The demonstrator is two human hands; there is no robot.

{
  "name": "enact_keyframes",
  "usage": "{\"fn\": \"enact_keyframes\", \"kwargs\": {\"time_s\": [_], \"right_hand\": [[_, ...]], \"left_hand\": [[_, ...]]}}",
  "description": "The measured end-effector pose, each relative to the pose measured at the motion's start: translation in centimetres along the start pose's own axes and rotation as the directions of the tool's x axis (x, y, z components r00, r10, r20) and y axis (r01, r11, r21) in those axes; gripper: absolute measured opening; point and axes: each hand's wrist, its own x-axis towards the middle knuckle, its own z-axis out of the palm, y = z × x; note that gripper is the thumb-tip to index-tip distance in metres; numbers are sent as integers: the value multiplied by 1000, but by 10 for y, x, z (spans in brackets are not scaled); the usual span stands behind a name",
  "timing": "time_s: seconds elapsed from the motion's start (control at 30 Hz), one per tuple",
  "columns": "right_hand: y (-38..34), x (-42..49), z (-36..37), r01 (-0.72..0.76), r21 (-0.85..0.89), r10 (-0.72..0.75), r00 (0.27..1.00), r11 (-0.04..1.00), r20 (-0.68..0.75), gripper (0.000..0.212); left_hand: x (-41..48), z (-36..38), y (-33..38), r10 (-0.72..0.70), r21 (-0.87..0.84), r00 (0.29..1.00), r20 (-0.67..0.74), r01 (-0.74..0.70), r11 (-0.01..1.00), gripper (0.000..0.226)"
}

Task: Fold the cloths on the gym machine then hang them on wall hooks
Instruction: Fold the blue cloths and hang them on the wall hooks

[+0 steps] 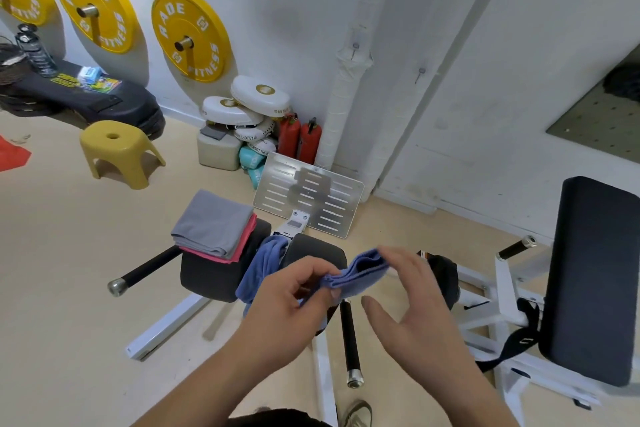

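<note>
Blue folded cloth [358, 274] is being pinched by the left grip [294, 291] above the gym machine [214, 276], the right grip [412, 302] hovering released beside it, near stacked grey and pink cloths [214, 222].

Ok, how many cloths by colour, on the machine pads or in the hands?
Grey cloth: 1
Pink cloth: 1
Blue: 2, the draped cloth and the held cloth
Total: 4

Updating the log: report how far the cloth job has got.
Done: grey cloth and pink cloth lie folded, stacked on a pad. In hand: the left hand pinches a part-folded blue cloth, right hand open beside it. Left: a darker blue cloth drapes unfolded; both wall hooks are bare.
</note>
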Motion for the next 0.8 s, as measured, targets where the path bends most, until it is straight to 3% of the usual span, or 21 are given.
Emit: {"fn": "enact_keyframes", "kwargs": {"time_s": [0.07, 0.13, 0.33, 0.4, 0.47, 0.53, 0.63, 0.8], "right_hand": [[6, 8, -3, 103, -189, -87, 992, 977, 87, 79], [6, 17, -7, 192, -288, -163, 979, 938, 121, 76], [-10, 31, -9, 141, -147, -111, 974, 979, 195, 36], [-7, 30, -6, 115, -94, -94, 975, 989, 203, 30], [-2, 29, -5, 44, 0, -43, 983, 999, 179, 23], [3, 32, -10, -56, 74, 46, 991, 996, 129, 25], [15, 39, -19, -193, 118, 187, 980, 974, 62, 32], [34, 45, -33, -333, 183, 343, 939, 925, -25, 33]], "left_hand": [[3, -5, 2, 39, -9, 998, 52, -39, 999, 20], [5, -9, 7, 84, -22, 993, 80, -82, 996, 21], [5, -7, 4, 131, -6, 989, 70, -131, 991, 23], [5, -7, -7, 74, -42, 989, 126, -70, 997, 29], [6, -7, -25, -21, 1, 960, 278, 22, 1000, 39], [6, -5, -46, -137, 197, 921, 365, 67, 978, 30], [7, -3, -71, -307, 415, 883, 356, 145, 898, 24], [12, -8, -90, -375, 328, 844, 384, 254, 910, 23]]}}
